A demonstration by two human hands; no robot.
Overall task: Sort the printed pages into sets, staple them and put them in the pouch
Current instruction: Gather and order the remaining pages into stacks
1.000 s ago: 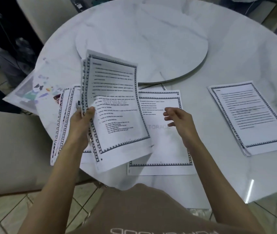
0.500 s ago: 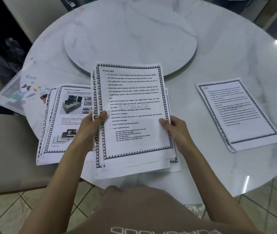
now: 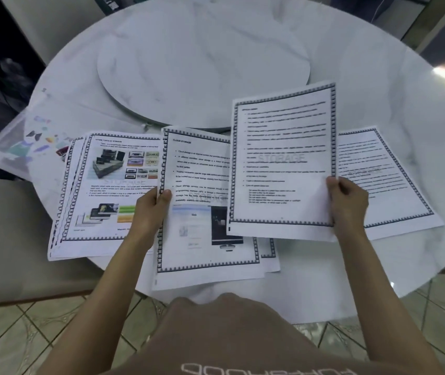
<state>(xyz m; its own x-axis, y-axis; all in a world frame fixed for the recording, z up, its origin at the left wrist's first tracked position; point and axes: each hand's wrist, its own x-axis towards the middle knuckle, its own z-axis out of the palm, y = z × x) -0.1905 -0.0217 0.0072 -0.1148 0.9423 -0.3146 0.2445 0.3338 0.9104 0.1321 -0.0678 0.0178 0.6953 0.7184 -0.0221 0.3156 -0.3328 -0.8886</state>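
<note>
My right hand point(image 3: 347, 198) pinches the right edge of a single text page point(image 3: 281, 158) with a patterned border and a STORAGE watermark, held above the table between the middle and right piles. My left hand point(image 3: 152, 209) grips the left edge of a small stack topped by a Cloud Storage page point(image 3: 202, 212) near the table's front edge. A pile of pages with pictures of storage devices point(image 3: 102, 190) lies to the left. Another pile of text pages point(image 3: 386, 180) lies to the right, partly hidden by the lifted page. A clear pouch with colourful prints point(image 3: 20, 142) lies at the far left.
The round white marble table point(image 3: 378, 77) carries a raised turntable point(image 3: 202, 63) in its middle. Beige chairs stand at the left point(image 3: 4, 239) and at the back left. Tiled floor shows below the table's front edge.
My right hand has lifted the top text page off the stack and carried it to the right. The Cloud Storage page now shows on top of the stack in my left hand.
</note>
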